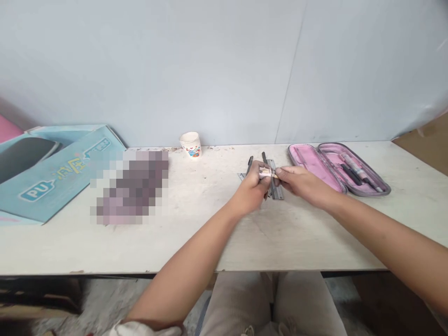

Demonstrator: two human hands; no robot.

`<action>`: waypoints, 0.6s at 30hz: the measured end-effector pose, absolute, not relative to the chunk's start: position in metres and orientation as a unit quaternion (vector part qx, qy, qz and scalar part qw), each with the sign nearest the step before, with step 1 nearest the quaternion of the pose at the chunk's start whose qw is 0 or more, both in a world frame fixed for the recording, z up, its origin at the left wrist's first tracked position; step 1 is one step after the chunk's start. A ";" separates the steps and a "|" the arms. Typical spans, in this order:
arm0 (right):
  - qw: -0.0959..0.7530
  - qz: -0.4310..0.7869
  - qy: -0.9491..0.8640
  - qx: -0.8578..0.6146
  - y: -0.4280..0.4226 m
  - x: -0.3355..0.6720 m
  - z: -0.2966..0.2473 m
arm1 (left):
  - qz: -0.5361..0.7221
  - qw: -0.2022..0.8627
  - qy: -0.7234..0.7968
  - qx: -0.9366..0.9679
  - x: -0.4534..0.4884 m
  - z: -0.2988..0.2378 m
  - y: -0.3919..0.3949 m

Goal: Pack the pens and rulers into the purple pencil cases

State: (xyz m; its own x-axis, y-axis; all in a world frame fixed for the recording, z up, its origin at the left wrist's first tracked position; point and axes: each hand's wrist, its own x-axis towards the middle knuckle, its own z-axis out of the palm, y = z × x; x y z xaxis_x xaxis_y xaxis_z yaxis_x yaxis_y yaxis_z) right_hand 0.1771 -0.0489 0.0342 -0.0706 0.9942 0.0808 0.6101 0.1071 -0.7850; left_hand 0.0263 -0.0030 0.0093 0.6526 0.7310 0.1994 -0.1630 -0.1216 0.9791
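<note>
My left hand [252, 187] is closed around a small white piece [265, 172] with a printed pattern; its kind is not clear. Against it, my right hand [297, 183] pinches a thin yellowish pencil-like stick [276, 177], mostly covered by the fingers. Both hands meet just above the table. Under them lies a grey ruler [277, 192], partly hidden. A black pen [264, 157] pokes out beyond the fingers, and another dark pen [249, 161] shows behind my left hand. The corner of a clear scale-marked piece [241, 177] is visible beside it.
An open pink pencil case [345, 187] with several pens in it lies to the right. A paper cup [191, 144] stands near the wall. Leftward are a blurred-out dark purple thing [135, 186] and a blue box [66, 172]. The table's front edge [245, 270] runs before my legs.
</note>
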 end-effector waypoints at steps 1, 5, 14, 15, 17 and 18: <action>0.309 0.165 -0.712 -0.608 -0.050 0.175 0.035 | 0.371 0.658 0.210 0.621 0.028 0.010 -0.004; 0.227 -0.135 -0.784 -0.562 -0.053 0.170 0.036 | 0.392 0.702 0.190 0.564 0.027 0.015 -0.006; 0.301 0.396 -0.679 -0.539 -0.045 0.180 0.038 | 0.351 0.575 0.193 0.714 0.023 0.010 -0.002; 0.305 0.325 -0.694 -0.565 -0.046 0.179 0.038 | 0.357 0.590 0.196 0.697 0.024 0.009 -0.001; 0.307 0.150 -0.724 -0.599 -0.047 0.175 0.035 | 0.384 0.631 0.195 0.645 0.027 0.008 0.001; 0.298 0.071 -0.738 -0.601 -0.048 0.173 0.034 | 0.395 0.652 0.191 0.619 0.028 0.008 0.001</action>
State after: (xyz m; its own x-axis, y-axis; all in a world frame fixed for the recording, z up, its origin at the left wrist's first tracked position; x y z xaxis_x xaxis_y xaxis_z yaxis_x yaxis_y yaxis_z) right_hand 0.1725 -0.0478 0.0337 -0.0994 0.9296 0.3548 0.8447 0.2673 -0.4637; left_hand 0.0281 0.0010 0.0076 0.6150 0.7514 0.2392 -0.2777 -0.0775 0.9575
